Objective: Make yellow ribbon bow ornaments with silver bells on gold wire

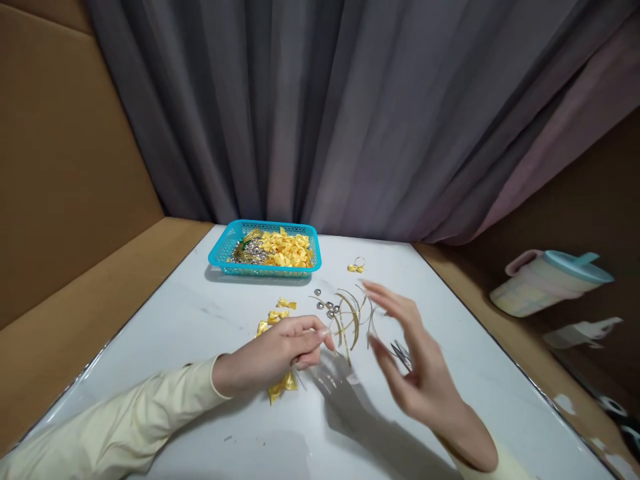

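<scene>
1. Head view, left hand [300, 343]: the thumb and fingertips are drawn together in a pinch; whether something thin is caught between them I cannot tell. Yellow bows [283, 387] lie on the white table [240, 427] beneath and beside this hand, partly covered by it, with more just beyond its knuckles.
2. Head view, right hand [425, 373]: the thumb and fingers are spread apart, hovering over the table, with nothing visible in the grasp. Snips [401, 355] show just behind the thumb, partly hidden.
3. Head view, between the hands: gold wire strands [356, 327] lie loosely scattered, just beyond the left fingertips and near the right fingers. Small silver beads [329, 305] sit in a cluster at the strands' left edge.
4. Head view, farther off: one bow with a wire loop [356, 269] lies apart, beyond the right fingertips. A blue basket [265, 271], well beyond the left hand, holds bows, silver pieces and gold strands.
</scene>
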A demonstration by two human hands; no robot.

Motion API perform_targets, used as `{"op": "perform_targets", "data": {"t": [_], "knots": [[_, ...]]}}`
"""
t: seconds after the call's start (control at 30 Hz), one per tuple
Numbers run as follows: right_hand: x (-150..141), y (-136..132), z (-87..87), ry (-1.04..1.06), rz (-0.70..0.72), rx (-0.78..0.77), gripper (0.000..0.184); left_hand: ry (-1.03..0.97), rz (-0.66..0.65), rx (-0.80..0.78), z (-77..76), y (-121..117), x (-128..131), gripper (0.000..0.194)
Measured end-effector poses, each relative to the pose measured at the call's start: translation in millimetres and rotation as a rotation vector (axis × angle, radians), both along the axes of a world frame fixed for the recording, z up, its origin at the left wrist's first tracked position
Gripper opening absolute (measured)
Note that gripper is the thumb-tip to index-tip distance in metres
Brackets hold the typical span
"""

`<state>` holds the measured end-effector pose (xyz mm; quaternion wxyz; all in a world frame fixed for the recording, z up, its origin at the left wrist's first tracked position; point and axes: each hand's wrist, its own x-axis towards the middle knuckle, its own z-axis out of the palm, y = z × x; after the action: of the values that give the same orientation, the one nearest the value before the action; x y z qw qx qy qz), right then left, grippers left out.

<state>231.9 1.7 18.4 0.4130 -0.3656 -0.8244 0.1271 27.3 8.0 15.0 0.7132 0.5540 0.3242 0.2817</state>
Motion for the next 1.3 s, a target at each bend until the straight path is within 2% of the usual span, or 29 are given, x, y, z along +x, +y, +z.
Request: {"op": "perform_targets", "data": {"t": [0.07, 0.13, 0.23, 0.27, 0.37, 0.53, 0.6, 0.7, 0.77, 0.87, 1.0, 1.17, 1.3], "knots": [[-3, -5, -8.5, -0.164, 0.044, -0.010, 0.056, -0.002, 0.009, -0.022, -1.7, -2, 0, 0.029], [-10, -7, -18.6, -0.217, 0.024, -0.039, 0.055, -0.004, 0.010, -0.042, -3.0, -3, 0, 0.027], [-18, -4, -31.9, -0.186, 0.007, -0.095, 0.021, -0.004, -0.010, -0.072, -4.5, -4, 1, 0.024], [-19, -3, -34.7, -0.170, 0.006, -0.106, 0.015, -0.010, -0.015, -0.079, -4.9, -4, 1, 0.024], [-19, 0, -38.8, -0.135, 0.018, -0.107, 0.026, -0.052, -0.014, -0.117, -6.8, -5, 2, 0.025], [-17, -4, -41.5, -0.048, 0.007, -0.124, 0.028, -0.086, 0.058, -0.126, -14.8, -7, 8, 0.029], [-19, -7, -42.0, 0.036, -0.016, -0.262, 0.030, -0.028, 0.101, -0.065, -18.6, -9, 11, 0.032], [-22, -10, -40.4, 0.189, -0.044, -0.629, 0.038, 0.108, 0.150, 0.107, -22.1, -11, 14, 0.031], [-23, -11, -38.7, 0.265, -0.040, -0.822, 0.041, 0.193, 0.169, 0.227, -23.1, -12, 14, 0.030], [-24, -10, -38.0, 0.329, -0.033, -0.932, 0.042, 0.279, 0.184, 0.326, -24.3, -13, 14, 0.030], [-22, -10, -41.7, 0.308, -0.026, -0.925, 0.043, 0.359, 0.175, 0.423, -24.8, -12, 15, 0.032], [-19, -10, -43.9, 0.169, 0.015, -0.731, 0.041, 0.493, 0.145, 0.576, -23.1, -12, 13, 0.025], [-17, -8, -43.4, 0.082, 0.051, -0.684, 0.037, 0.583, 0.106, 0.669, -26.6, -13, 13, 0.016]]}}
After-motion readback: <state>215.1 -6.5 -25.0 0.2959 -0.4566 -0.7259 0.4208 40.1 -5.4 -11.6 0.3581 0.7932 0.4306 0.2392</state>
